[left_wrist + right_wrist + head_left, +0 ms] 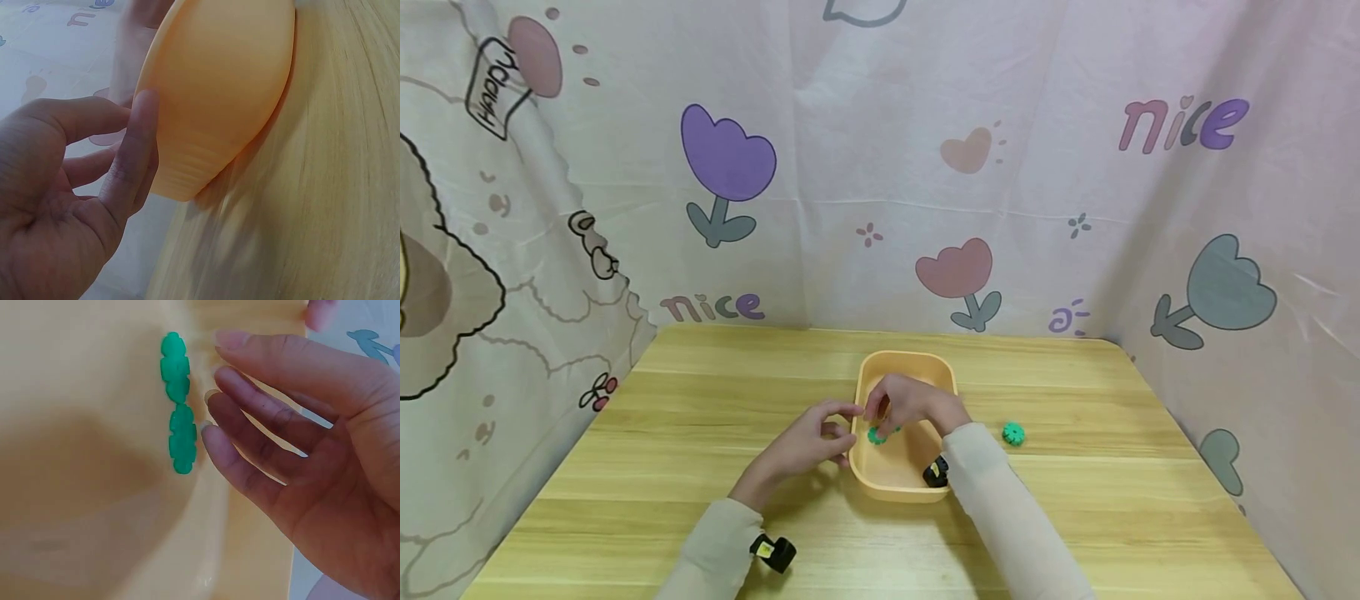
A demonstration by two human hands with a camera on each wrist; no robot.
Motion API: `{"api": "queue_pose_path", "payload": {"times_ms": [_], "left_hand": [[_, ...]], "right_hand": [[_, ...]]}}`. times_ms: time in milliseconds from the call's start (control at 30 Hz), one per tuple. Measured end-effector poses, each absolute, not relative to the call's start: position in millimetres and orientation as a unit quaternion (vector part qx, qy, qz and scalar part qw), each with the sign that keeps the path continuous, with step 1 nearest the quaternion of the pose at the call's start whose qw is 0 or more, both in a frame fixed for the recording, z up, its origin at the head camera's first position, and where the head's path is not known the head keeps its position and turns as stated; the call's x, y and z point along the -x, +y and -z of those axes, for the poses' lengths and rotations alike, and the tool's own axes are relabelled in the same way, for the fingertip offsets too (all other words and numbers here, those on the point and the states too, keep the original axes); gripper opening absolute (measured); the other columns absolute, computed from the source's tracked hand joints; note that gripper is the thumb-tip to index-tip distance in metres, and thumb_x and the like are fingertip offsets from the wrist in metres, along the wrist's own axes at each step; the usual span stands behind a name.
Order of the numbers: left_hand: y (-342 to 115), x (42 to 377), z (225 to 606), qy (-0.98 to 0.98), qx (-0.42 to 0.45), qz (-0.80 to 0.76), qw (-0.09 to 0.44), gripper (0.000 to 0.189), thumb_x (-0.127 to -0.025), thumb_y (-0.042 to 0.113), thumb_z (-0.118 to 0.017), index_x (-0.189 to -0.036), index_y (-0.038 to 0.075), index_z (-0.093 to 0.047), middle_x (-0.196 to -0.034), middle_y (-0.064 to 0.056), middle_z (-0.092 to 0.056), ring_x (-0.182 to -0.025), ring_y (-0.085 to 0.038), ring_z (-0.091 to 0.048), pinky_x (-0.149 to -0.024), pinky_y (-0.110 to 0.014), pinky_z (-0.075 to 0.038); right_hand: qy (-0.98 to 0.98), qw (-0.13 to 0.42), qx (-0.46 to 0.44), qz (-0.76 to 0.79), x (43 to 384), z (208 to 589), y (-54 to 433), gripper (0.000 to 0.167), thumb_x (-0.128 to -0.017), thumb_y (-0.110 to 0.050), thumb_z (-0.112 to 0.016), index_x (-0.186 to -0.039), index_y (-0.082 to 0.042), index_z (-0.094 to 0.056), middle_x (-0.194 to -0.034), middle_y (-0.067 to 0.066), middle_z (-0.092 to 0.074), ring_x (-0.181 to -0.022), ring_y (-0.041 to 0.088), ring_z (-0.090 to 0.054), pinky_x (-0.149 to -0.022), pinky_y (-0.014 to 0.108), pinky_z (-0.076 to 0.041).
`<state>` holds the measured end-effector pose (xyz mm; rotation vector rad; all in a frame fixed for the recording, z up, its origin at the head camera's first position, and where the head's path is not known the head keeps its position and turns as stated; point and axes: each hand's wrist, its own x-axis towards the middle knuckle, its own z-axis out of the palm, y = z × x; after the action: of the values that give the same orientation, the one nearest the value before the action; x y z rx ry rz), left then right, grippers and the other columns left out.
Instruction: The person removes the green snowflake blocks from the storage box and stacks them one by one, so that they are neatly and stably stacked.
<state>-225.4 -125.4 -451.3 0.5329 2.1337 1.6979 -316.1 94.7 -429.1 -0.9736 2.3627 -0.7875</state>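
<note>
A shallow yellow-orange plastic tray (898,493) stands on the wooden table. Inside it, two small green toothed discs (175,367) lie end to end close to the wall. My right hand (910,402) reaches down into the tray; in the right wrist view its relaxed fingertips (234,340) hover beside the discs with nothing between them. At the tray's left side is my left hand (808,437), thumb and index fingertips right at the rim. The left wrist view shows that thumb (145,106) against the outer wall, its fingers loosely bent.
Another green toothed disc (1013,433) lies on the wooden table (1120,500), right of the tray. A printed cloth (865,167) hangs behind the table and along both sides. Each wrist wears a small black camera (772,552).
</note>
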Motion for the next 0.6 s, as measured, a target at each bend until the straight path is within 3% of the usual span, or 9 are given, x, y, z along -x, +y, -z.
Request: {"api": "queue_pose_path", "payload": {"times_ms": [300,600], "left_hand": [[-125.6,227.0,453.2,0.755,-0.192,-0.600,0.181,0.049,-0.102,0.001,-0.058,-0.147,-0.008,-0.044,-0.144,-0.030,-0.043,-0.097,-0.031,-0.069,-0.077,-0.041,-0.068],[-125.7,226.7,452.7,0.755,-0.197,-0.599,0.182,0.050,-0.102,0.003,-0.059,-0.147,-0.009,-0.043,-0.137,-0.033,-0.049,-0.086,-0.020,-0.069,-0.076,-0.044,-0.068]], "right_hand": [[0.859,0.249,0.358,0.268,317.9,433.6,90.2,0.026,-0.075,0.004,-0.088,-0.098,-0.004,-0.079,-0.099,0.009,-0.077,-0.091,0.019,-0.070,-0.079,0.019,-0.059],[0.859,0.256,0.369,0.246,317.4,433.6,88.2,0.027,-0.074,0.007,-0.087,-0.097,-0.004,-0.079,-0.094,0.008,-0.077,-0.083,0.015,-0.066,-0.070,0.015,-0.055]]}}
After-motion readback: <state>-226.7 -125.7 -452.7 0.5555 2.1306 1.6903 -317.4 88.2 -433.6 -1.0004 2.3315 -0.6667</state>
